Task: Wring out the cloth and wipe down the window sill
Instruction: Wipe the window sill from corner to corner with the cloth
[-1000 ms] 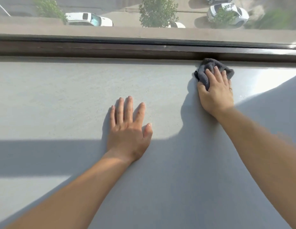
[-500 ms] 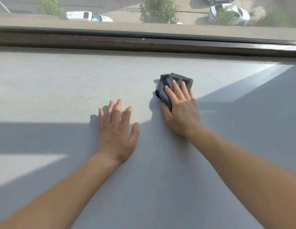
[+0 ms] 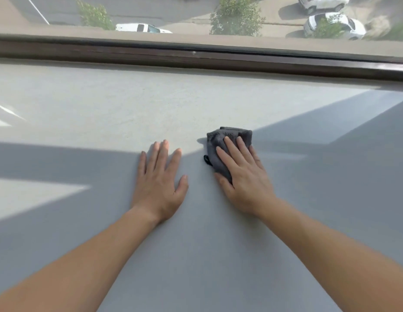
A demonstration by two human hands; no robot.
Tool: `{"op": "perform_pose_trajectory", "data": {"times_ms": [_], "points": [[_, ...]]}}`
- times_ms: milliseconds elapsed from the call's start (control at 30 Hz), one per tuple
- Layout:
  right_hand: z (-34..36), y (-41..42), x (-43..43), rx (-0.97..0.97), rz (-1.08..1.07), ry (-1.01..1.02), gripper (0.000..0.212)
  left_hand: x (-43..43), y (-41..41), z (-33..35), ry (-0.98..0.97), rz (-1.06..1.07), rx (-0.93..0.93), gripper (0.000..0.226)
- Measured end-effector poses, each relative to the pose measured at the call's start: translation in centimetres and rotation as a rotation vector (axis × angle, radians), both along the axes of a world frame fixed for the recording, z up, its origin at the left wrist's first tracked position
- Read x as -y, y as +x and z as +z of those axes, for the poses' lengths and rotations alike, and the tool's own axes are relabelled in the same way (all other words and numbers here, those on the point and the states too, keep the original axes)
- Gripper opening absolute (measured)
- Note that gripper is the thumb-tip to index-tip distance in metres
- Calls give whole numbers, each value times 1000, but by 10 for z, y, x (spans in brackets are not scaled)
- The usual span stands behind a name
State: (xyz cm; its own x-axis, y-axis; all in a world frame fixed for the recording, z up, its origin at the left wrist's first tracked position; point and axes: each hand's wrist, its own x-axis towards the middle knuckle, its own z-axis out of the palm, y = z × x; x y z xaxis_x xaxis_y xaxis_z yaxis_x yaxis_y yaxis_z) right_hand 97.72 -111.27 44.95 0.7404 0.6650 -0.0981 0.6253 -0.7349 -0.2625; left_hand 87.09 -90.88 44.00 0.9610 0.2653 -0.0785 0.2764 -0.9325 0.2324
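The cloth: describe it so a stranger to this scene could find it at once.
Start at the dark window frame and come down the pale grey window sill toward the two hands. The cloth is the bunched dark grey wad under the right hand. The left hand lies flat on bare sill, and nothing else there is dark.

On the window sill point(image 3: 83, 104) I see my left hand point(image 3: 158, 183) lying flat, left of the cloth point(image 3: 218, 152). My right hand point(image 3: 243, 179) rests on the cloth. The window frame point(image 3: 151, 54) runs behind both.
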Motion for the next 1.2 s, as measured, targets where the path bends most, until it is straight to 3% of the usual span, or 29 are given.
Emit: {"op": "perform_pose_trajectory", "data": {"times_ms": [67, 200, 433, 633, 700, 833, 867, 1033, 1200], "points": [[0, 14, 20, -8, -28, -18, 65, 1, 0, 1, -4, 5, -1, 71], [1, 22, 37, 0, -384, -26, 66, 2, -1, 1, 0, 11, -3, 73], [-5, -63, 45, 55, 107, 0, 62, 2, -3, 2, -45, 2, 53, 71], [-1, -52, 58, 19, -366, -6, 66, 12, -15, 9, -119, -72, 216, 50], [-1, -90, 45, 42, -284, 32, 65, 24, -28, 14, -127, -61, 205, 51], [-3, -148, 70, 40, 82, -10, 62, 47, -68, 19, -178, -77, 156, 57], [-5, -144, 81, 50, 67, -18, 62, 48, -78, 19, -179, -81, 131, 60], [-2, -142, 92, 27, -412, 34, 66, 45, -112, 3, -46, -149, -14, 72], [-1, -224, 76, 40, 32, 43, 63, 48, -111, 2, 26, -144, -46, 73]]}}
